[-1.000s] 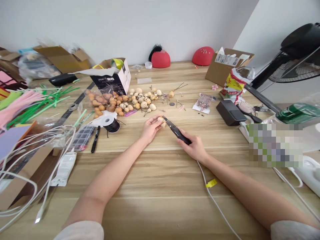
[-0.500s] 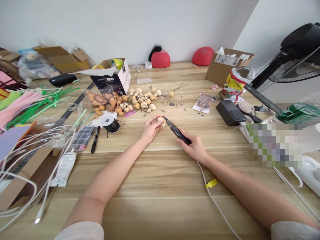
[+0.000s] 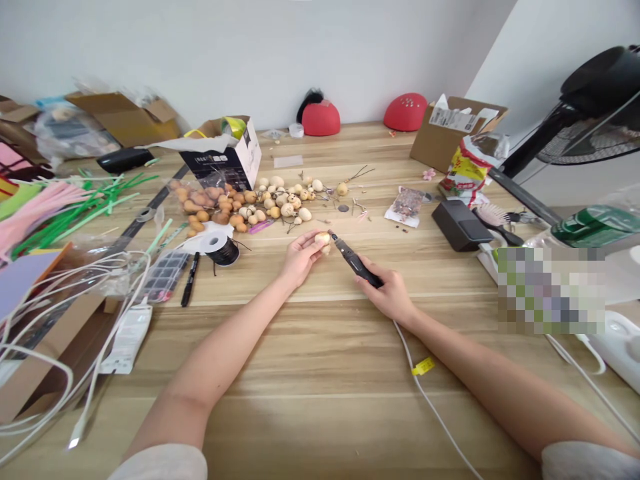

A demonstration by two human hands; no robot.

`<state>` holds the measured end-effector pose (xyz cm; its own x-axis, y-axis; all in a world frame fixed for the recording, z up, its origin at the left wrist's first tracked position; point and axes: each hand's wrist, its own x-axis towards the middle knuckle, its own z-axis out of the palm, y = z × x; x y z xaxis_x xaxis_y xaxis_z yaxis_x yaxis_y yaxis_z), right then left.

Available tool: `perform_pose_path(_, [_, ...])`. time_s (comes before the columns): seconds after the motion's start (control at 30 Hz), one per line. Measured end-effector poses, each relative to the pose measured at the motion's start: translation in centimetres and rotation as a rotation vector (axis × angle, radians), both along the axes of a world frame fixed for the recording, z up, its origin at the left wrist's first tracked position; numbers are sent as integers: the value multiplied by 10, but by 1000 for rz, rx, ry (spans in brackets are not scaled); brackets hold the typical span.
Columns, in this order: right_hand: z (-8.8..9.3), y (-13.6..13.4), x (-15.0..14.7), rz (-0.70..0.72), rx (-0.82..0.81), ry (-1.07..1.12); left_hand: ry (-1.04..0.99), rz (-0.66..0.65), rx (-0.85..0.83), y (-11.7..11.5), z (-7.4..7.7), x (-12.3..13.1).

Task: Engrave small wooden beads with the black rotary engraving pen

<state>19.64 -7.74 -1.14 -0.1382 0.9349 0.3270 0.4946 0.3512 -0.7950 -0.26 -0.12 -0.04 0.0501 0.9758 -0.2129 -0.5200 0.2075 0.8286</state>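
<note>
My left hand (image 3: 301, 259) cups a small pale dried gourd (image 3: 323, 241) between fingers and thumb. My right hand (image 3: 393, 293) grips a black electric rotary engraving pen (image 3: 354, 262), its tip right beside the gourd. Whether the tip touches the gourd, I cannot tell. A white cord (image 3: 430, 393) with a yellow tag runs from under my right forearm toward the near edge of the wooden table (image 3: 320, 417). Beyond my hands lies a heap of similar dried gourds (image 3: 265, 208), some with stems.
A black cord spool (image 3: 223, 251), a black marker (image 3: 189, 280) and a compartment box (image 3: 163, 277) sit left of my hands. Pipe cleaners (image 3: 75, 213) and white cables (image 3: 65, 353) lie further left. A black box (image 3: 460, 225) and a hairbrush (image 3: 495, 219) lie right.
The tip of the rotary pen has shifted slightly up and right beside the gourd. My hands otherwise stay almost still.
</note>
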Motion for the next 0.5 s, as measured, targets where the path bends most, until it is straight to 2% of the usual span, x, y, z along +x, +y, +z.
perform_pose_path(0.5, [1,0,0,3,-24,27,-13,13,-8,-1,3,1])
